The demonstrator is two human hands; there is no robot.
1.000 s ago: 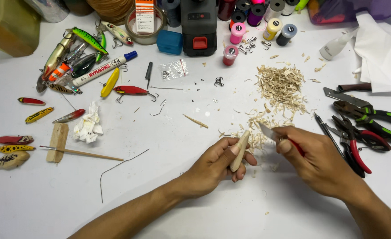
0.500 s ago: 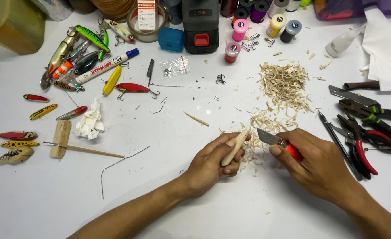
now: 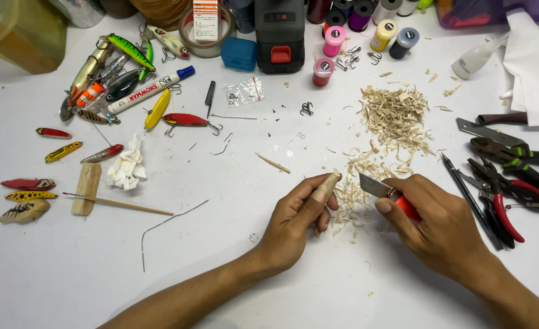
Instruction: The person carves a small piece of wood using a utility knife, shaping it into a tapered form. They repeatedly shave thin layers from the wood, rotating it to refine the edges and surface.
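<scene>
The left hand [image 3: 294,222] closes around a small wooden piece [image 3: 327,183], tip outward for carving. The right hand [image 3: 437,228], just beside, clamps a red-handled knife [image 3: 382,190], its blade pointed at the wood above the shavings [image 3: 391,122].

Pale matt wood blank [image 3: 328,183] — shiny metal knife blade [image 3: 372,186], red plastic handle.

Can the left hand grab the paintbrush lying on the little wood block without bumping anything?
Probably not right away: the left hand is holding a wood piece. Otherwise bare table lies between it and the paintbrush, with only a thin wire nearby.
</scene>
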